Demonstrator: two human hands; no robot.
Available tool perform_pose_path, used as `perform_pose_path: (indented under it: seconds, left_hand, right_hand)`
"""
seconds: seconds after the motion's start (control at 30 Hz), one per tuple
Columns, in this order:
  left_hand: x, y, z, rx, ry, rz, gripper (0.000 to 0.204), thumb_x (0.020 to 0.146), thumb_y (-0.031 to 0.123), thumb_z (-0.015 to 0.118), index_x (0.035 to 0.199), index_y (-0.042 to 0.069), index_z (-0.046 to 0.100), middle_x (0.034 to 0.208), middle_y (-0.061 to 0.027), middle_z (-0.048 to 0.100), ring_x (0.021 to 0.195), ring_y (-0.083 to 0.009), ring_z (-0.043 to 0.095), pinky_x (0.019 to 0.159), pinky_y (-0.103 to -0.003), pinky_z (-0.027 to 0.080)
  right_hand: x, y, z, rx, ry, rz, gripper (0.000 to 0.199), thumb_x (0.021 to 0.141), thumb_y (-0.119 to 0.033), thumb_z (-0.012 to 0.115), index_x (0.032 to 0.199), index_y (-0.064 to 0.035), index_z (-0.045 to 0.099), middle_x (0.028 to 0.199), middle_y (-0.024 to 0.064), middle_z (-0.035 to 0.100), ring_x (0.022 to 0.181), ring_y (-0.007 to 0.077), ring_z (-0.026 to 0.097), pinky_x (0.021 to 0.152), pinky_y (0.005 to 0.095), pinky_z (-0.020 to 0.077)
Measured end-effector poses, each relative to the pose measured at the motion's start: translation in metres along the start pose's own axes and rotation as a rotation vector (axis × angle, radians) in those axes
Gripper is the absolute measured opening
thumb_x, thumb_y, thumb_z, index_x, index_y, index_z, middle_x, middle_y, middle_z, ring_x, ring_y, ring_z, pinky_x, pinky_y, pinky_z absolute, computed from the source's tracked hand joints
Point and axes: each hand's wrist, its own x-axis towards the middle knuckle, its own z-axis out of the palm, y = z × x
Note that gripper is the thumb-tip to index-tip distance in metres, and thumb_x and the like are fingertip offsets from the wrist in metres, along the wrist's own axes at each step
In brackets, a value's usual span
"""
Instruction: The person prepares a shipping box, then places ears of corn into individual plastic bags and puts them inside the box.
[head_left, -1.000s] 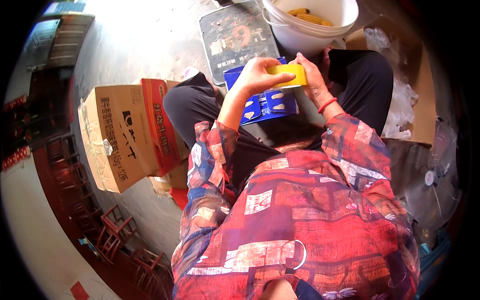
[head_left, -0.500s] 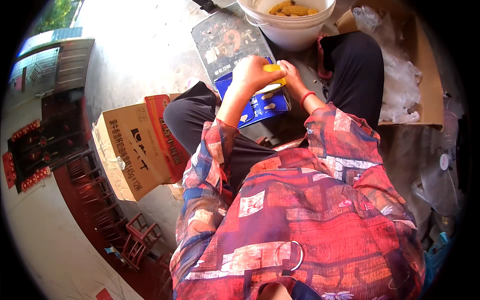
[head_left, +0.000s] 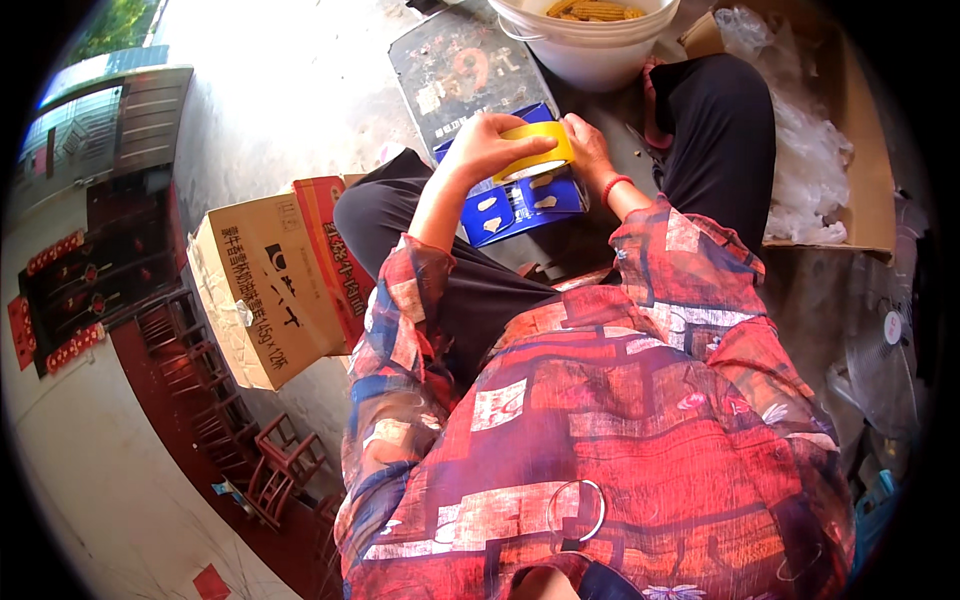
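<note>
Grey concrete floor (head_left: 265, 150), glaring white toward the top, spreads around the seated person, with dark red wooden chairs (head_left: 285, 465) lined up at the far left. Next come a brown carton (head_left: 260, 285), set on a slant, and a red carton (head_left: 328, 225) against its right side, just beside the dark left trouser leg (head_left: 385, 205). Between the knees, a dark, worn board (head_left: 455, 85) lies behind a blue box (head_left: 560, 196) whose near face bears torn, pale patches. From the left, the left hand (head_left: 490, 150) reaches over this box, its thumb laid across a roll of yellow tape (head_left: 560, 150) and pinching it; its fingertips are hidden. That roll is above the box, its broad band running roughly left to right and climbing slightly at the right, much as the box itself lies. Whether roll and box touch cannot be told. At the roll's right end, the right hand (head_left: 592, 155) is bent close against it, though its grip cannot be made out; the left covers more of the roll. Farther right stand a white bucket (head_left: 590, 62) of corn cobs (head_left: 597, 11) and an open carton (head_left: 872, 190) holding crumpled clear plastic (head_left: 805, 165).
</note>
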Motion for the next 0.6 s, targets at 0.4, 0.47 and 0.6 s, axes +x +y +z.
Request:
perform_pose_path:
  seconds: [0.4, 0.47, 0.6]
  left_hand:
    - [-0.002, 0.002, 0.011, 0.315, 0.118, 0.012, 0.052, 0.064, 0.051, 0.066, 0.081, 0.002, 0.068, 0.069, -0.0156, 0.064, 0.066, -0.0282, 0.063, 0.065, -0.035, 0.049]
    - [-0.001, 0.01, 0.008, 0.303, 0.064, -0.045, 0.053, 0.063, 0.053, 0.065, 0.082, 0.003, 0.068, 0.072, -0.0161, 0.064, 0.07, -0.0293, 0.063, 0.067, -0.036, 0.05]
    - [-0.001, 0.016, 0.012, 0.436, 0.137, -0.034, 0.056, 0.062, 0.055, 0.064, 0.084, 0.004, 0.068, 0.074, -0.0165, 0.065, 0.072, -0.0282, 0.064, 0.069, -0.035, 0.05]
  right_hand:
    - [0.0, 0.001, 0.004, -0.133, 0.023, -0.059, 0.029, 0.087, -0.031, 0.039, 0.084, -0.0058, 0.053, 0.084, 0.0204, 0.059, 0.082, 0.0408, 0.055, 0.069, 0.0489, 0.0424]
    - [0.0, 0.0, 0.004, -0.143, 0.03, -0.055, 0.029, 0.087, -0.032, 0.04, 0.085, -0.0059, 0.053, 0.085, 0.02, 0.06, 0.083, 0.04, 0.055, 0.07, 0.0481, 0.0427]
    - [-0.004, -0.01, -0.001, -0.035, 0.022, 0.025, 0.035, 0.087, -0.039, 0.042, 0.09, -0.0065, 0.052, 0.09, 0.0182, 0.06, 0.087, 0.0373, 0.056, 0.073, 0.0448, 0.0437]
